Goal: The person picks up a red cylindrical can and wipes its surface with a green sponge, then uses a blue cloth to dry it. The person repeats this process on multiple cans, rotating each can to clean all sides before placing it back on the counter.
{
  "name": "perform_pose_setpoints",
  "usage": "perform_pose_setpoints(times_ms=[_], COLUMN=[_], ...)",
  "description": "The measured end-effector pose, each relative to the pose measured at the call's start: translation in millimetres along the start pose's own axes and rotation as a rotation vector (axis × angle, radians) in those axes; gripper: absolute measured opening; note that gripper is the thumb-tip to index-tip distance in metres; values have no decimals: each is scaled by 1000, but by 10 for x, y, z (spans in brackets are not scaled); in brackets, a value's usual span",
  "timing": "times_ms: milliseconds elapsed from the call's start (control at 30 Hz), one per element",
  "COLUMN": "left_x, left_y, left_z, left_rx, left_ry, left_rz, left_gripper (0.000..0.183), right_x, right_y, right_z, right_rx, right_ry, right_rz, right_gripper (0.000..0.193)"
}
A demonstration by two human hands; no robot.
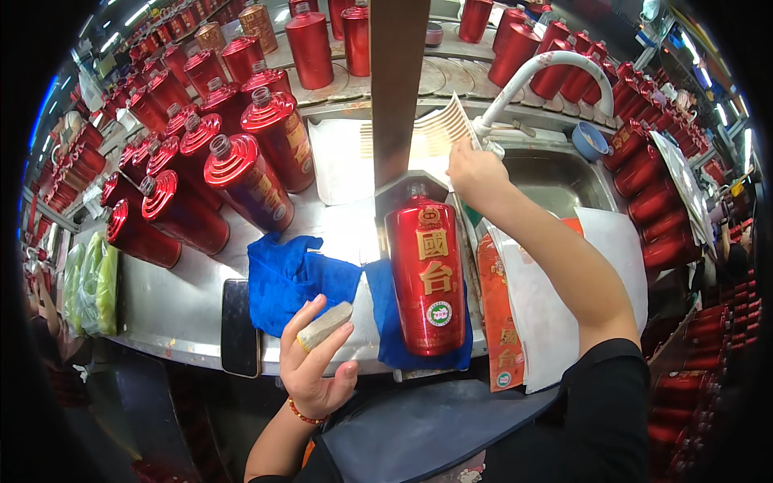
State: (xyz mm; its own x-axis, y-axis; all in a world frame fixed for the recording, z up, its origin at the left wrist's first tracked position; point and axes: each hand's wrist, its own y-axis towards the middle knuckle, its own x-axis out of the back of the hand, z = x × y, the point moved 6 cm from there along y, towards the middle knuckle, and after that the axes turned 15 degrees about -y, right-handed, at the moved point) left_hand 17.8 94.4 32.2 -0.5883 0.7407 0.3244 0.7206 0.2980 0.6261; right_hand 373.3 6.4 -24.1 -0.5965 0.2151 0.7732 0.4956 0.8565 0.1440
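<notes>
My right hand [475, 173] reaches far forward and pinches the edge of a pale sheet with gold-brown strips [443, 133], beside the tap. Its fingertips are partly hidden. My left hand [318, 366] hovers near the front edge with fingers spread and nothing gripped. A greyish finger cover [324, 326] wraps one of its fingers. Between my arms a red metallic bottle [427, 298] with gold characters lies neck away from me, on a blue cloth [386, 322]. A second crumpled blue cloth [294, 278] is just beyond my left hand.
Several red bottles [250, 185] crowd the left. A phone [241, 328] lies at the front edge. A metal post [397, 88] rises behind the lying bottle. To the right are a white curved tap [564, 60], a sink [551, 181], a blue bowl [590, 141] and white sheets [608, 266].
</notes>
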Motion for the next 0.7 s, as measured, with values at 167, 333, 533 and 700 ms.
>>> perform_pose_setpoints(times_ms=[167,333,533,700], left_x=[41,33,38,43], left_y=[-21,-5,-5,-46], left_z=[74,120,113,111], left_rx=[13,14,2,16], left_ry=[8,-18,-25,-25], left_rz=[14,24,25,21], left_gripper=[33,32,32,31], right_x=[13,95,258,415], right_y=[38,-156,-448,-850], right_z=[2,-23,-215,-506], right_rx=[-55,35,-53,-157], right_ry=[-84,-132,-62,82], right_rz=[212,235,201,99], right_gripper=[24,23,12,14])
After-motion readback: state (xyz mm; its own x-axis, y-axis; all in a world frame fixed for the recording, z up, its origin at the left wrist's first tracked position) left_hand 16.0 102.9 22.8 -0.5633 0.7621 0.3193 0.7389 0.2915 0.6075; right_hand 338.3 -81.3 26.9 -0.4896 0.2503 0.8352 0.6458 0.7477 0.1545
